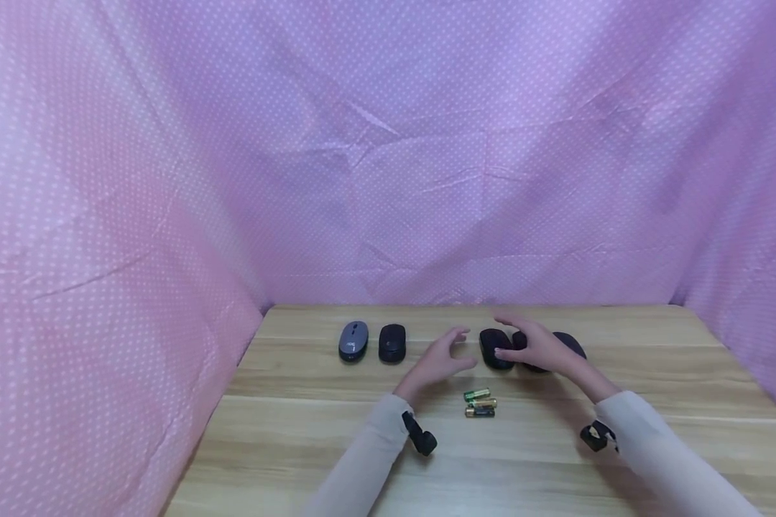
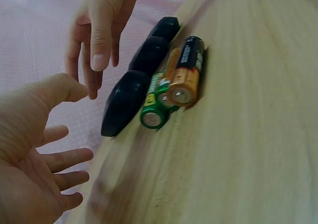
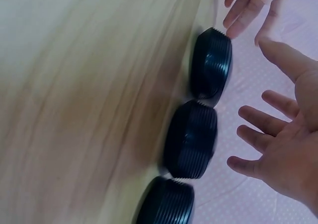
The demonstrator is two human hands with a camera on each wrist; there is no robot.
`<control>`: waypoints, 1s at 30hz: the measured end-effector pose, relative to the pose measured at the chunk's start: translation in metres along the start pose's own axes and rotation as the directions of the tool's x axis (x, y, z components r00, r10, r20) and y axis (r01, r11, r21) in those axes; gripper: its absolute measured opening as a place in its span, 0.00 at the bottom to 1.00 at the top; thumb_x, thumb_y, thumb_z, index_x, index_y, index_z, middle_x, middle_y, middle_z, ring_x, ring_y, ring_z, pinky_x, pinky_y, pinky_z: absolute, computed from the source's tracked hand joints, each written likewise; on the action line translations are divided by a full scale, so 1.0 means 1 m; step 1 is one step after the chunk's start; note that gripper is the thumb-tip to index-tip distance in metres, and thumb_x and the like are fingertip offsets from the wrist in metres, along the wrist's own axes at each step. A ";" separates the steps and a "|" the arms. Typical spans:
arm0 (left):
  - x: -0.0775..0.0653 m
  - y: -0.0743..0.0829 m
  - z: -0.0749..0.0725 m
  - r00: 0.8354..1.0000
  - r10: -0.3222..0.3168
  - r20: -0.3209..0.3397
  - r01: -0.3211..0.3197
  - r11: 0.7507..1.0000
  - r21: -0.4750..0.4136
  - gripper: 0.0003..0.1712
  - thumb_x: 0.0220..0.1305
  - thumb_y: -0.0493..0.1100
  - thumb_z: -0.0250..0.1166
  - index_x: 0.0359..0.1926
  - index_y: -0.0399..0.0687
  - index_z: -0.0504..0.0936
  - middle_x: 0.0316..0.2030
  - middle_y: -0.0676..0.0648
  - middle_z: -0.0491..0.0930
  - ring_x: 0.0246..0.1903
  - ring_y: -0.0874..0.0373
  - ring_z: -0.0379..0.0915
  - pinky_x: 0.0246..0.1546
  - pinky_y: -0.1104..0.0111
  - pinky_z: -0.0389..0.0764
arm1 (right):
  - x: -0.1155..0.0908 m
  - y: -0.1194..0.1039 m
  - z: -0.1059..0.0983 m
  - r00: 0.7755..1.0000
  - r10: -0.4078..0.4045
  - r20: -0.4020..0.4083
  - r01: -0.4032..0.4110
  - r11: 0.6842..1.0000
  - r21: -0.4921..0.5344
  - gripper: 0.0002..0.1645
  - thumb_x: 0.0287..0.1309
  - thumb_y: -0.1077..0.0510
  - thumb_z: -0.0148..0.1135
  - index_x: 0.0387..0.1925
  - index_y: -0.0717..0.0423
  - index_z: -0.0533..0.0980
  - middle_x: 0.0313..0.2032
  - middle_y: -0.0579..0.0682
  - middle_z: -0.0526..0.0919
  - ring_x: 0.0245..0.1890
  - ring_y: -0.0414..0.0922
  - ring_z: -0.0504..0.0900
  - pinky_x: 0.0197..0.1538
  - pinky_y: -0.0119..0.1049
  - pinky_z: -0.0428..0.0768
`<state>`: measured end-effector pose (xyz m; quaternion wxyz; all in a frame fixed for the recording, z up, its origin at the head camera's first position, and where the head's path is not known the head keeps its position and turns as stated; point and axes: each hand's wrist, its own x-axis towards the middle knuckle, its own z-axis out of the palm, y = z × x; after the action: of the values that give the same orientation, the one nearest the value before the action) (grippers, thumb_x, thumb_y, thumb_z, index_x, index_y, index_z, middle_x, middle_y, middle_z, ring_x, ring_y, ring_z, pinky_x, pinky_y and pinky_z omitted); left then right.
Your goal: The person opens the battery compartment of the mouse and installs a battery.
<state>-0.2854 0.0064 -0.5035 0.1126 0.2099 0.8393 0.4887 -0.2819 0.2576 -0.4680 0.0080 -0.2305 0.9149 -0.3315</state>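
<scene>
Three black computer mice stand in a row on the right side of the table; the leftmost mouse (image 1: 495, 349) shows best in the head view. My right hand (image 1: 538, 347) is over this row with its fingers spread, hiding much of the middle mouse (image 3: 191, 139). To the left of the row, my left hand (image 1: 438, 364) has thumb and fingers apart and nothing between them. In front of the hands lie three batteries: a green battery (image 1: 476, 394), a gold-coloured battery (image 1: 482, 403) and a black and copper battery (image 1: 480, 413).
A grey mouse (image 1: 353, 340) and another black mouse (image 1: 392, 343) stand at the back left of the wooden table (image 1: 284, 431). Pink dotted cloth (image 1: 375, 179) hangs behind and at both sides. Each wrist carries a small black camera.
</scene>
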 end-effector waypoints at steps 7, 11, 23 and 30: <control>0.004 -0.002 0.009 1.000 -0.001 0.030 0.000 1.000 0.022 0.39 0.67 0.48 0.67 0.75 0.49 0.65 0.71 0.41 0.71 0.71 0.48 0.67 0.73 0.56 0.68 | -0.005 0.011 0.002 0.999 -0.037 0.023 0.039 0.998 -0.054 0.49 0.50 0.52 0.80 0.68 0.70 0.69 0.66 0.69 0.73 0.68 0.70 0.69 0.67 0.67 0.70; 0.005 -0.001 0.013 0.999 -0.013 0.047 0.011 0.999 0.039 0.39 0.67 0.48 0.66 0.76 0.49 0.64 0.72 0.43 0.70 0.73 0.50 0.64 0.75 0.58 0.65 | -0.006 0.017 0.005 0.998 -0.041 0.042 0.044 0.997 -0.070 0.50 0.45 0.52 0.83 0.67 0.69 0.70 0.64 0.69 0.76 0.65 0.69 0.72 0.66 0.66 0.72; 0.011 0.006 0.025 0.997 -0.061 0.055 0.055 0.992 0.112 0.40 0.67 0.52 0.67 0.76 0.52 0.66 0.75 0.43 0.64 0.76 0.47 0.57 0.76 0.55 0.63 | -0.006 0.023 0.010 0.998 -0.014 0.066 0.020 0.996 -0.089 0.50 0.43 0.55 0.84 0.67 0.65 0.71 0.62 0.69 0.77 0.62 0.69 0.75 0.63 0.67 0.75; 0.014 0.010 0.026 0.994 -0.099 0.051 0.091 0.986 0.139 0.39 0.67 0.53 0.66 0.76 0.55 0.66 0.77 0.36 0.60 0.77 0.38 0.51 0.75 0.48 0.62 | -0.004 0.019 0.009 0.997 0.004 0.082 0.004 0.995 -0.099 0.48 0.46 0.54 0.83 0.67 0.64 0.71 0.64 0.71 0.75 0.64 0.71 0.74 0.63 0.68 0.74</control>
<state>-0.2849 0.0374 -0.5079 0.1455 0.1908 0.8762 0.4180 -0.2846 0.2672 -0.4871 0.0338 -0.2441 0.9291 -0.2759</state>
